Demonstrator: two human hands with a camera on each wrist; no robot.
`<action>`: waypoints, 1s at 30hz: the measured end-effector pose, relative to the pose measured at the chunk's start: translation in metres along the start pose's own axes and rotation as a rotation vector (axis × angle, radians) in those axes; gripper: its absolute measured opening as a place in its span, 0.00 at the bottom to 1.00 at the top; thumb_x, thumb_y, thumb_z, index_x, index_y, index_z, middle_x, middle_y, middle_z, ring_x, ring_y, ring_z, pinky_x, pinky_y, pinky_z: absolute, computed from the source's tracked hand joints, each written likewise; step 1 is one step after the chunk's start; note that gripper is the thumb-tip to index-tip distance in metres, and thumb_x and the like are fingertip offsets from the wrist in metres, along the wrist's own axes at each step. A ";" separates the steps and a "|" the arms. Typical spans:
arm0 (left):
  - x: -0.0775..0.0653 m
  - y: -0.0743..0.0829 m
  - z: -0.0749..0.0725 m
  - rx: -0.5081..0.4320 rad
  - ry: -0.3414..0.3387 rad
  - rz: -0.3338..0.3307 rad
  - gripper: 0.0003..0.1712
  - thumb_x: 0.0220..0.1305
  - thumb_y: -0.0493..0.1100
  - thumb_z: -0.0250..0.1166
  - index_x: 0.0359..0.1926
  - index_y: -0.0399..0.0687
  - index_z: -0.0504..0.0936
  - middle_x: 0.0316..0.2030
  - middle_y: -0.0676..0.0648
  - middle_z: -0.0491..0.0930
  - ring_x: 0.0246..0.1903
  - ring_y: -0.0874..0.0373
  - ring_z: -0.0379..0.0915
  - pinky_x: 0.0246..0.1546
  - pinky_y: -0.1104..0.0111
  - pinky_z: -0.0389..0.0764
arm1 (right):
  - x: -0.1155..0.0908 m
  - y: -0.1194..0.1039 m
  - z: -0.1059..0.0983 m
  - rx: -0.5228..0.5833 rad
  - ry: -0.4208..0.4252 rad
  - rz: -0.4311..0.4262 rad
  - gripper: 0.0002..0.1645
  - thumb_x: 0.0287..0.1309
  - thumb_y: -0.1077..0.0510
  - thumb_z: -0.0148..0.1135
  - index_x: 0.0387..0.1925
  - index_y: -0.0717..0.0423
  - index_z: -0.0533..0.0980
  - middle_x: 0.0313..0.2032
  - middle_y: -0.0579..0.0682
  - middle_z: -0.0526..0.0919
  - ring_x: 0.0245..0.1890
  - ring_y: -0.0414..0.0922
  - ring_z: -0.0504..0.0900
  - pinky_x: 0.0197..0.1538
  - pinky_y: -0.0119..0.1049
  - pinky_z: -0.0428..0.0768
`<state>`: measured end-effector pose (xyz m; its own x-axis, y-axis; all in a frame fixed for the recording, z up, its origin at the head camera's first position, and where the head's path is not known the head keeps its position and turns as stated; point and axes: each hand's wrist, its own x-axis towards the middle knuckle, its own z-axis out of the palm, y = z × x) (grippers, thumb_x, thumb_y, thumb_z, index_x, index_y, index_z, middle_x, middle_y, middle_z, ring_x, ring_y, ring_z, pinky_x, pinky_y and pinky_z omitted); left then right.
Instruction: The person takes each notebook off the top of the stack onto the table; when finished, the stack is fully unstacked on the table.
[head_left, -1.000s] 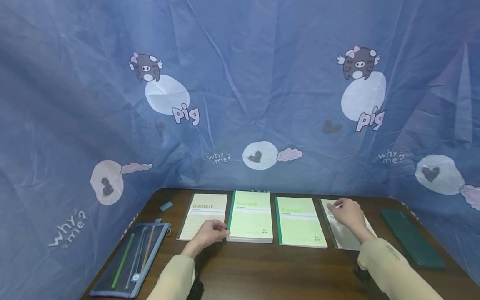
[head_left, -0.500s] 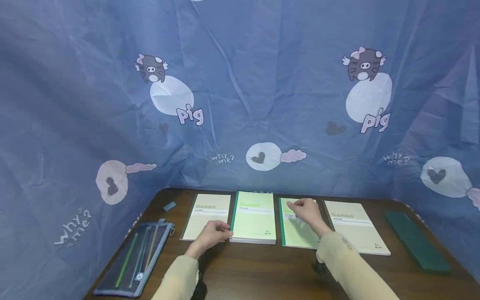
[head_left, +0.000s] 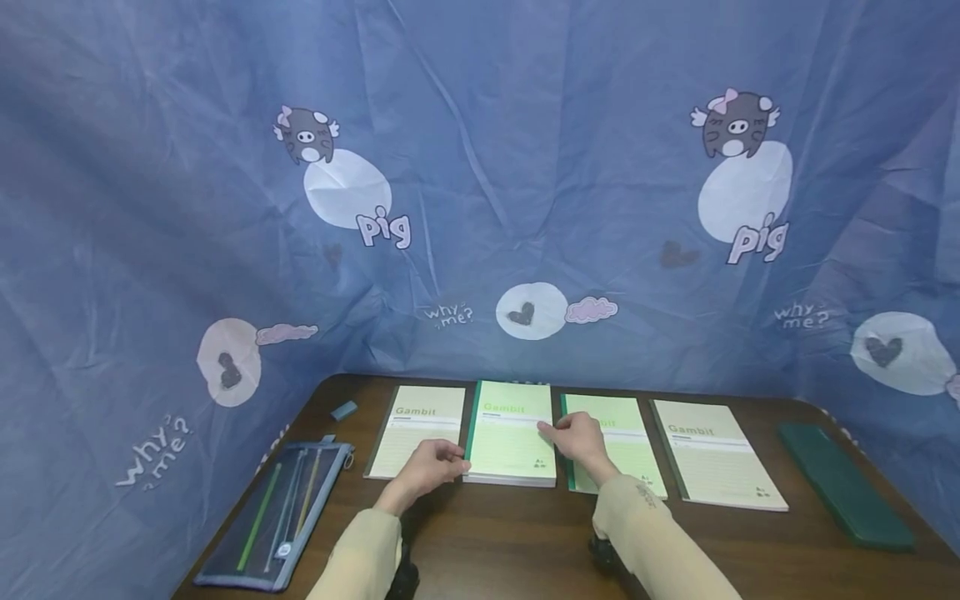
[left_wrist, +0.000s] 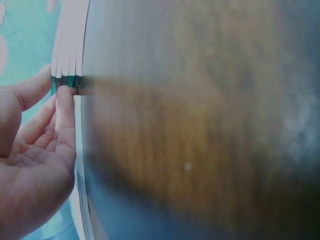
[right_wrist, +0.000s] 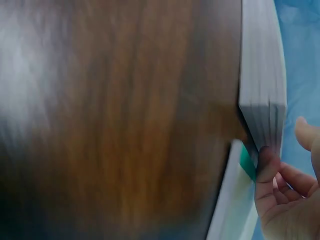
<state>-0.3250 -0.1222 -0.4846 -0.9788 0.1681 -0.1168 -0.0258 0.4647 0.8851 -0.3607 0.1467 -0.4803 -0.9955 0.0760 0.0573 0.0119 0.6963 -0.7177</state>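
A thick stack of notebooks (head_left: 513, 433) with a pale green top cover lies second from the left in a row. My left hand (head_left: 430, 467) is at its lower left corner. In the left wrist view, the left fingertips (left_wrist: 64, 91) touch the spine side of the stack, with the thumb by the top cover. At the stack's right edge is my right hand (head_left: 579, 442), above a green notebook (head_left: 617, 475). In the right wrist view, a right fingertip (right_wrist: 268, 156) meets the stack's side while the thumb (right_wrist: 303, 131) stands apart.
A cream notebook (head_left: 423, 417) lies left of the stack, and another cream notebook (head_left: 723, 467) lies further right. A mesh pencil pouch (head_left: 281, 517) and a small blue block (head_left: 344, 410) are at the left. A dark green case (head_left: 843, 487) lies at the right edge.
My right hand has moved left from the far right cream notebook, across the green notebook, to the stack's right edge. The left hand has stayed at the stack's corner.
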 end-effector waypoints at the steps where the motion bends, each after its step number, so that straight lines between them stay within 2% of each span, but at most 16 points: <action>1: 0.000 0.000 0.000 -0.002 0.001 -0.001 0.19 0.63 0.39 0.69 0.50 0.29 0.80 0.35 0.45 0.82 0.35 0.56 0.79 0.42 0.62 0.83 | -0.001 0.000 0.003 -0.008 0.002 -0.010 0.29 0.61 0.45 0.67 0.43 0.71 0.82 0.30 0.56 0.85 0.32 0.49 0.83 0.39 0.45 0.82; 4: -0.001 -0.001 -0.001 -0.003 0.001 -0.001 0.20 0.63 0.39 0.69 0.51 0.29 0.80 0.35 0.45 0.82 0.35 0.56 0.79 0.42 0.62 0.83 | -0.002 -0.001 0.011 -0.009 0.013 -0.022 0.26 0.59 0.46 0.70 0.37 0.69 0.83 0.24 0.53 0.83 0.26 0.46 0.79 0.32 0.40 0.79; 7: 0.000 -0.003 -0.001 -0.004 -0.005 -0.002 0.20 0.63 0.40 0.69 0.51 0.30 0.80 0.35 0.45 0.81 0.35 0.56 0.79 0.42 0.62 0.82 | -0.002 -0.002 0.016 0.002 0.028 -0.021 0.21 0.57 0.47 0.72 0.30 0.65 0.83 0.14 0.48 0.74 0.17 0.42 0.68 0.22 0.34 0.68; 11: 0.000 -0.004 -0.002 0.001 -0.009 0.000 0.19 0.64 0.41 0.68 0.51 0.30 0.80 0.35 0.45 0.81 0.35 0.57 0.79 0.42 0.62 0.82 | -0.002 -0.003 0.018 0.006 0.047 -0.023 0.19 0.56 0.49 0.72 0.26 0.63 0.82 0.11 0.44 0.67 0.13 0.39 0.60 0.19 0.32 0.60; 14: 0.001 -0.003 -0.002 -0.002 -0.008 0.003 0.19 0.65 0.41 0.68 0.51 0.31 0.80 0.35 0.45 0.81 0.35 0.57 0.79 0.42 0.62 0.82 | -0.002 -0.002 0.016 0.007 0.049 -0.021 0.18 0.57 0.50 0.72 0.30 0.65 0.82 0.11 0.45 0.67 0.13 0.39 0.60 0.19 0.32 0.60; 18: 0.001 -0.005 -0.001 -0.007 -0.002 0.024 0.18 0.64 0.39 0.68 0.50 0.30 0.80 0.35 0.45 0.81 0.34 0.57 0.78 0.40 0.63 0.82 | -0.001 -0.002 0.011 -0.006 0.039 0.001 0.23 0.57 0.52 0.72 0.40 0.70 0.80 0.17 0.49 0.74 0.17 0.41 0.67 0.24 0.34 0.68; 21: 0.000 -0.007 0.000 -0.001 0.004 0.053 0.17 0.63 0.38 0.69 0.49 0.29 0.80 0.35 0.45 0.81 0.33 0.57 0.77 0.38 0.63 0.82 | -0.001 -0.003 0.003 -0.011 0.027 0.016 0.27 0.57 0.53 0.72 0.46 0.73 0.78 0.27 0.54 0.80 0.26 0.45 0.76 0.33 0.39 0.77; 24: 0.000 -0.008 0.001 0.002 0.009 0.063 0.17 0.62 0.37 0.70 0.48 0.29 0.80 0.35 0.45 0.81 0.33 0.57 0.77 0.38 0.64 0.81 | -0.001 -0.002 -0.006 0.011 0.006 0.038 0.28 0.57 0.53 0.71 0.48 0.74 0.75 0.34 0.58 0.82 0.34 0.50 0.80 0.41 0.45 0.80; 26: 0.000 -0.008 0.000 0.005 0.010 0.069 0.17 0.62 0.37 0.70 0.48 0.29 0.80 0.35 0.45 0.81 0.33 0.57 0.77 0.38 0.63 0.81 | -0.002 -0.001 -0.015 0.065 -0.024 0.064 0.29 0.57 0.53 0.70 0.50 0.72 0.73 0.36 0.59 0.81 0.36 0.50 0.80 0.42 0.45 0.79; 30: -0.001 -0.007 0.000 0.009 0.012 0.075 0.17 0.62 0.37 0.70 0.48 0.29 0.80 0.35 0.45 0.81 0.33 0.57 0.77 0.38 0.63 0.82 | -0.004 0.003 -0.035 0.244 -0.084 0.125 0.27 0.61 0.57 0.66 0.53 0.71 0.68 0.35 0.58 0.82 0.30 0.46 0.83 0.35 0.40 0.81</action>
<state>-0.3241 -0.1259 -0.4904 -0.9803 0.1922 -0.0448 0.0494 0.4587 0.8872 -0.3531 0.1731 -0.4587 -0.9922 0.0842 -0.0923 0.1220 0.4923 -0.8619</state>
